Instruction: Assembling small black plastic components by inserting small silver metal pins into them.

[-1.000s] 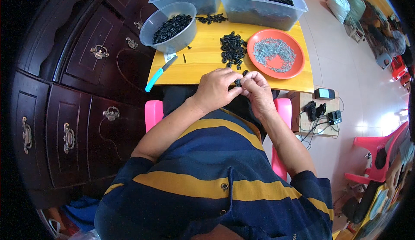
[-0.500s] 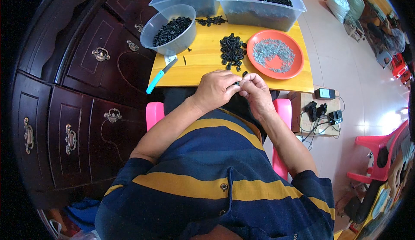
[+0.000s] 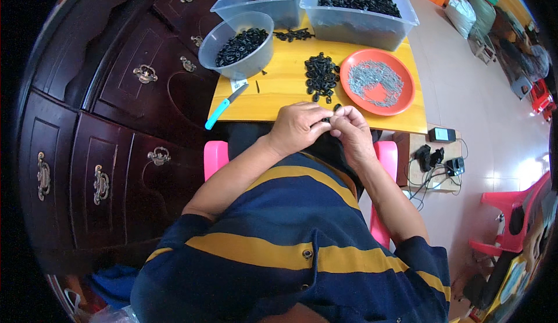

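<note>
Near the table's front edge my left hand (image 3: 296, 127) and my right hand (image 3: 354, 132) meet, fingertips pinched together. Between them shows a bit of a small black part (image 3: 326, 120), mostly hidden by the fingers. Just beyond lies a single black oval piece (image 3: 337, 108). A pile of black oval link-like pieces (image 3: 321, 74) sits past my hands. To its right stands a round red-orange plate (image 3: 410, 93) that holds many small grey metal pins (image 3: 366, 74).
A knife with a turquoise handle (image 3: 218, 115) lies at the table's left front. Behind it are a round clear tub (image 3: 208, 52) and two clear bins (image 3: 354, 29), all holding black pieces. Dark drawers (image 3: 125, 111) flank the left. Black adapters with cables (image 3: 442, 135) lie at the right.
The whole view has shifted slightly, so the table and things appear lower and further right. My hands remain pinched together at the table's front edge.
</note>
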The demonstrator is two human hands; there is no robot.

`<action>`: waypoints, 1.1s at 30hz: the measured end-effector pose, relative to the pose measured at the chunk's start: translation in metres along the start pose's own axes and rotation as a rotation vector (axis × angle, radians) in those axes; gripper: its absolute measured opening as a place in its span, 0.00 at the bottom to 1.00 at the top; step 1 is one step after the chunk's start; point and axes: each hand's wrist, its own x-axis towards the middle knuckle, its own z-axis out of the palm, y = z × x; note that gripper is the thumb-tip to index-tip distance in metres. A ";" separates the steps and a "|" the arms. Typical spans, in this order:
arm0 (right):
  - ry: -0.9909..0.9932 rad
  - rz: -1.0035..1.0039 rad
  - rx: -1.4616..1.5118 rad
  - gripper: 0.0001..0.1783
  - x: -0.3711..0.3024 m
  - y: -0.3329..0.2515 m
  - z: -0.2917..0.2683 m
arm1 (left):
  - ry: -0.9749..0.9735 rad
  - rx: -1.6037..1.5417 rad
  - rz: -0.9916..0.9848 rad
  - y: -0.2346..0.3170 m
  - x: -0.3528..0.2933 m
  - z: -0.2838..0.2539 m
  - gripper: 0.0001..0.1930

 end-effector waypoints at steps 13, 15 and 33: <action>-0.032 -0.011 -0.014 0.07 0.003 0.004 -0.004 | 0.059 0.033 0.049 0.002 -0.004 0.000 0.11; -0.065 -0.052 0.021 0.07 0.004 0.004 -0.006 | 0.017 -0.066 -0.089 0.014 -0.001 -0.004 0.12; -0.124 0.148 -0.175 0.05 -0.002 0.002 0.000 | -0.233 -0.178 -0.257 -0.006 -0.004 -0.041 0.07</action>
